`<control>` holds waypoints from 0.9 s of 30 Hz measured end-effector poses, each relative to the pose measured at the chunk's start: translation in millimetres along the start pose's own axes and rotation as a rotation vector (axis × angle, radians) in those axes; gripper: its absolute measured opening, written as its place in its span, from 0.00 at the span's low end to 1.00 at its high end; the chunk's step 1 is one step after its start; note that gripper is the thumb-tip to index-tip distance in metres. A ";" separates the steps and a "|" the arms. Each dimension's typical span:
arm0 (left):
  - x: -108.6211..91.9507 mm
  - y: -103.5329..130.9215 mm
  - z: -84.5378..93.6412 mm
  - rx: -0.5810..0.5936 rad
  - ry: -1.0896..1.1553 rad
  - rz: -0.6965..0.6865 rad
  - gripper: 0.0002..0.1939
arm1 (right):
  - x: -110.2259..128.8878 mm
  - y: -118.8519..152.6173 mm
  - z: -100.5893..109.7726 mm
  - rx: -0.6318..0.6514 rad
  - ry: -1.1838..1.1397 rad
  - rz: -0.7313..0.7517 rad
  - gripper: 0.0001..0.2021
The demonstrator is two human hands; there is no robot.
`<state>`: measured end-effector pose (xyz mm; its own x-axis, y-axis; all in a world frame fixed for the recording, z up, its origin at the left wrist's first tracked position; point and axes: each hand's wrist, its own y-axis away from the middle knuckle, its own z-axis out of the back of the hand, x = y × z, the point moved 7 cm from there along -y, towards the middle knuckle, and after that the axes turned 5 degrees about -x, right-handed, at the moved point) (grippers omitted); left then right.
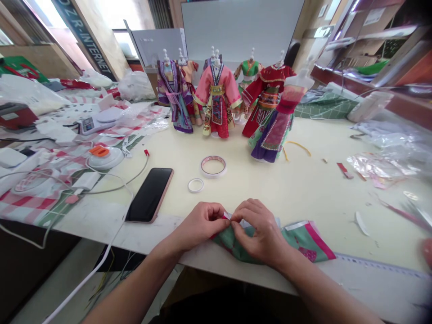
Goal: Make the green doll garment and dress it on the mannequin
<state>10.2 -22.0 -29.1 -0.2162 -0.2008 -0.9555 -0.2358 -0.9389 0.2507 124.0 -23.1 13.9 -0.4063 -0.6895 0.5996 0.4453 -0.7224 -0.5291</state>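
A strip of green fabric (300,238) with a magenta border and a white strip along its upper edge lies at the table's front edge. My left hand (205,222) pinches its left end, where a bit of magenta and white shows between the fingers. Close against it, my right hand (258,227) pinches the same corner with thumb and forefinger. The fingertips of both hands meet there, so the exact hold is partly hidden. To the right of my right hand, the rest of the fabric lies on the table beside a ruler (381,264).
Two tape rolls, a large one (213,166) and a small one (195,185), lie ahead of my hands. A phone (149,195) is at left, near cables. Several dressed doll forms (218,96) stand behind. Scissors (418,211) and plastic bags (388,139) lie at right.
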 end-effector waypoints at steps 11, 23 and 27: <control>3.1 -1.0 -7.3 0.116 0.131 0.079 0.04 | -21.4 0.3 -9.7 0.131 -0.389 -0.400 0.06; 7.3 -2.8 -9.7 0.155 0.340 0.138 0.06 | -31.3 10.2 -22.3 0.239 -0.805 -0.755 0.05; 6.5 -2.2 -8.5 0.147 0.350 0.130 0.07 | -32.2 12.2 -23.1 0.246 -0.830 -0.790 0.05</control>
<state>17.3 -23.7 -37.2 0.0768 -0.4225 -0.9031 -0.3662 -0.8544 0.3686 124.1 -10.9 -25.7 -0.0341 0.2576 0.9656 0.4809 -0.8428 0.2419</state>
